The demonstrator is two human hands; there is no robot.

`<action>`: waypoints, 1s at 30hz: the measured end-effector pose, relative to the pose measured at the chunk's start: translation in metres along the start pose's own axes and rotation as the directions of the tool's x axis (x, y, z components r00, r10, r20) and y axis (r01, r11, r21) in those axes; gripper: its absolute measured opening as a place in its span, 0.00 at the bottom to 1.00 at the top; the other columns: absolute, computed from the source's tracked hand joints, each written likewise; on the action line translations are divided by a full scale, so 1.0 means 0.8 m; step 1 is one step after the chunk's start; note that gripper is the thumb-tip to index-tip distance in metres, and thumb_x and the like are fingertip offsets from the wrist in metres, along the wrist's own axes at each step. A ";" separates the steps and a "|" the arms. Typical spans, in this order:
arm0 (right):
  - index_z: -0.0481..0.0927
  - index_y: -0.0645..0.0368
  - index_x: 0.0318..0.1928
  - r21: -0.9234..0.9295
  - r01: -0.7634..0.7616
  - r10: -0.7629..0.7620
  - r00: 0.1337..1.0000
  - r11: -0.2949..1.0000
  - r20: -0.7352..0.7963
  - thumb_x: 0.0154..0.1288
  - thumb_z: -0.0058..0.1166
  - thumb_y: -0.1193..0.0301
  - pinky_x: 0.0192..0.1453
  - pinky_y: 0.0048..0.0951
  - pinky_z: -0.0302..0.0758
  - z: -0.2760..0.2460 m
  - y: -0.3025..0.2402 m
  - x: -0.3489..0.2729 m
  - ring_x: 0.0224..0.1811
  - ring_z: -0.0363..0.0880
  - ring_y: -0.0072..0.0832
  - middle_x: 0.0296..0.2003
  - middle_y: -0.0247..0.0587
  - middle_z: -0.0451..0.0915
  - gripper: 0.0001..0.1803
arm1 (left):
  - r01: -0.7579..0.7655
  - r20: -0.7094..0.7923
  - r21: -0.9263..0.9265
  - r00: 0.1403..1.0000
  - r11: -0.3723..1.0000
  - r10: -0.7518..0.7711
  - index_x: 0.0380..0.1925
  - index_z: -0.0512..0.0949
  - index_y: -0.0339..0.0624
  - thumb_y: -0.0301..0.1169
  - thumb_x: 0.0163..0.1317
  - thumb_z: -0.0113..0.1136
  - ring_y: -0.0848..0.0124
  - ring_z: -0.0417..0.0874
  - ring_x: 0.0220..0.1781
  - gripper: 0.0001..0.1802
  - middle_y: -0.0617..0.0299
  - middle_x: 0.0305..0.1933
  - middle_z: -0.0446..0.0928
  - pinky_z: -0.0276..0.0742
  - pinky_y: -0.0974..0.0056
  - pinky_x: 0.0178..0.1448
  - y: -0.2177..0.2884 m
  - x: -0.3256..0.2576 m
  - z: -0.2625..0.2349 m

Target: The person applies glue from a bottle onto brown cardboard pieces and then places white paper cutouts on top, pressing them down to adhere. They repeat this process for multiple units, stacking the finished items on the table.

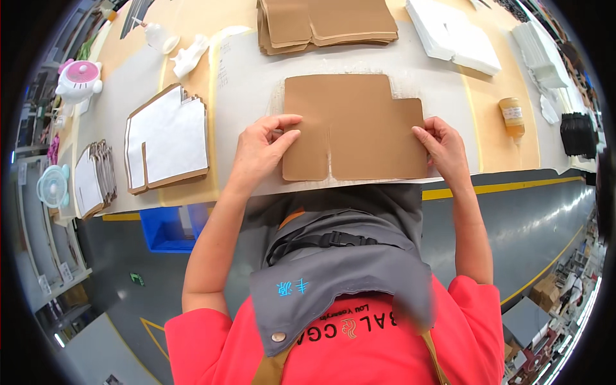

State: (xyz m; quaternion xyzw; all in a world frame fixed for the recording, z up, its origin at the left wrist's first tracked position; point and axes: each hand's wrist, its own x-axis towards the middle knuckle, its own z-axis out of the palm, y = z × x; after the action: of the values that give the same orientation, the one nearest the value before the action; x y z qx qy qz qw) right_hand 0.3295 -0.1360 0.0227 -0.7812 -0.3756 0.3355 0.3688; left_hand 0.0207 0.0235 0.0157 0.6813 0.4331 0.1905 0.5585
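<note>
A flat brown cut panel [359,128], perhaps leather or board, lies before me near the table's front edge. It has a stepped notch at its upper right corner and a narrow slit rising from its lower edge. My left hand [264,147] pinches its left edge between thumb and fingers. At the opposite edge my right hand [444,149] grips the panel in the same way, with some fingertips hidden beneath it. Whitish, glue-like smears [274,96] show on the table covering around the panel.
More brown panels [333,22] are stacked beyond. White-faced pieces [168,138] lie at left, near a squeeze bottle [157,37], crumpled white tissue [190,56] and a small fan [54,186]. White sheets [452,35] and an amber bottle [512,119] are at right. A blue bin [168,234] stands below.
</note>
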 end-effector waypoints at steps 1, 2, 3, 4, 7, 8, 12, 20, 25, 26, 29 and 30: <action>0.82 0.61 0.40 -0.009 0.017 -0.017 1.000 1.000 -0.015 0.70 0.61 0.62 0.22 0.20 0.70 0.001 0.001 0.003 0.25 0.75 0.13 0.25 0.29 0.81 0.13 | 0.019 -0.004 0.004 1.000 1.000 -0.019 0.56 0.81 0.39 0.27 0.68 0.63 0.82 0.81 0.35 0.17 0.65 0.38 0.80 0.78 0.74 0.39 0.002 0.000 0.000; 0.82 0.61 0.40 -0.022 0.034 -0.035 0.999 0.999 -0.032 0.69 0.61 0.62 0.22 0.20 0.70 0.000 0.001 0.009 0.25 0.75 0.13 0.25 0.29 0.81 0.13 | 0.045 -0.003 -0.020 0.999 0.999 -0.045 0.55 0.81 0.39 0.27 0.67 0.63 0.82 0.81 0.33 0.17 0.65 0.37 0.80 0.78 0.74 0.37 0.004 0.001 0.002; 0.82 0.61 0.40 -0.036 0.052 -0.053 0.997 0.998 -0.048 0.69 0.61 0.63 0.22 0.20 0.70 0.000 -0.001 0.012 0.25 0.75 0.13 0.25 0.29 0.81 0.13 | 0.071 -0.002 -0.043 0.997 0.997 -0.071 0.55 0.81 0.39 0.27 0.67 0.64 0.82 0.81 0.31 0.17 0.65 0.36 0.79 0.78 0.74 0.36 0.007 0.002 0.003; 0.82 0.62 0.39 -0.036 0.011 -0.013 0.998 0.999 -0.056 0.68 0.61 0.63 0.27 0.22 0.72 -0.001 -0.006 0.012 0.26 0.75 0.15 0.25 0.31 0.81 0.12 | 0.097 0.000 -0.067 0.995 0.993 -0.097 0.54 0.81 0.38 0.27 0.66 0.64 0.82 0.80 0.30 0.16 0.66 0.35 0.79 0.78 0.74 0.34 0.009 0.002 0.004; 0.82 0.64 0.38 -0.148 0.087 -0.100 0.992 0.985 -0.084 0.68 0.61 0.64 0.32 0.24 0.74 -0.001 0.001 0.017 0.27 0.77 0.18 0.25 0.33 0.80 0.13 | -0.052 -0.032 0.130 0.998 0.990 0.057 0.52 0.83 0.38 0.27 0.65 0.66 0.82 0.80 0.28 0.15 0.66 0.34 0.78 0.79 0.74 0.31 -0.006 -0.002 0.008; 0.81 0.65 0.37 -0.174 0.096 -0.115 0.988 0.980 -0.104 0.67 0.61 0.65 0.36 0.25 0.74 0.001 -0.004 0.012 0.29 0.77 0.20 0.25 0.35 0.81 0.13 | -0.074 -0.057 0.141 0.995 0.987 0.082 0.51 0.83 0.38 0.28 0.65 0.66 0.83 0.78 0.26 0.15 0.68 0.31 0.76 0.77 0.76 0.28 -0.008 -0.004 0.012; 0.79 0.64 0.34 -0.232 0.078 -0.099 0.992 0.970 -0.080 0.66 0.63 0.65 0.35 0.27 0.73 0.000 -0.004 0.014 0.27 0.75 0.22 0.23 0.37 0.78 0.13 | -0.100 -0.062 0.339 0.990 0.936 0.129 0.50 0.83 0.40 0.29 0.61 0.69 0.78 0.80 0.30 0.17 0.65 0.33 0.75 0.79 0.70 0.35 0.008 -0.015 0.009; 0.77 0.59 0.50 -0.588 0.209 -0.399 0.891 0.782 -0.215 0.61 0.67 0.61 0.45 0.34 0.75 -0.041 0.000 0.022 0.41 0.76 0.35 0.41 0.40 0.77 0.22 | -0.362 0.008 0.667 0.878 0.652 0.479 0.62 0.76 0.48 0.37 0.59 0.70 0.54 0.71 0.66 0.30 0.52 0.61 0.72 0.70 0.52 0.68 0.025 -0.010 0.030; 0.71 0.62 0.62 -0.873 -0.017 -0.646 0.666 0.487 -0.373 0.61 0.67 0.54 0.61 0.38 0.73 -0.193 0.077 0.079 0.54 0.77 0.45 0.54 0.50 0.77 0.36 | -0.503 0.266 0.737 0.830 0.452 0.490 0.73 0.64 0.53 0.50 0.68 0.57 0.56 0.54 0.80 0.35 0.56 0.78 0.58 0.45 0.42 0.80 0.017 0.034 0.068; 0.69 0.63 0.64 -0.891 -0.095 -0.656 0.642 0.444 -0.396 0.61 0.67 0.52 0.63 0.38 0.72 -0.223 0.084 0.085 0.56 0.77 0.46 0.55 0.52 0.77 0.39 | -0.509 0.300 0.749 0.831 0.424 0.468 0.73 0.63 0.54 0.52 0.69 0.54 0.57 0.53 0.81 0.35 0.57 0.79 0.56 0.43 0.42 0.81 0.013 0.040 0.073; 0.66 0.64 0.66 -0.632 -0.173 -0.213 0.847 0.755 -0.487 0.59 0.67 0.46 0.62 0.38 0.73 -0.290 0.131 0.110 0.56 0.78 0.43 0.53 0.53 0.78 0.45 | -0.517 0.359 0.765 0.837 0.384 0.412 0.76 0.59 0.55 0.56 0.71 0.47 0.59 0.50 0.82 0.37 0.58 0.81 0.51 0.39 0.42 0.82 0.011 0.049 0.077; 0.67 0.65 0.65 -0.363 -0.241 0.067 0.899 0.900 -0.433 0.57 0.67 0.43 0.58 0.37 0.75 -0.290 0.123 0.110 0.54 0.80 0.40 0.50 0.50 0.80 0.47 | -0.506 0.364 0.775 0.847 0.378 0.388 0.76 0.57 0.56 0.57 0.72 0.45 0.60 0.49 0.82 0.37 0.58 0.82 0.50 0.37 0.42 0.82 0.010 0.047 0.075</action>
State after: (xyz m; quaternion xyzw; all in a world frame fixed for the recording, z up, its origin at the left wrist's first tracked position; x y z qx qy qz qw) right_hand 0.5920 -0.1817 0.0360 -0.9212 -0.2871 0.1071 0.2397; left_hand 0.0888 0.0181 -0.0034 0.9650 0.2338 0.0558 0.1048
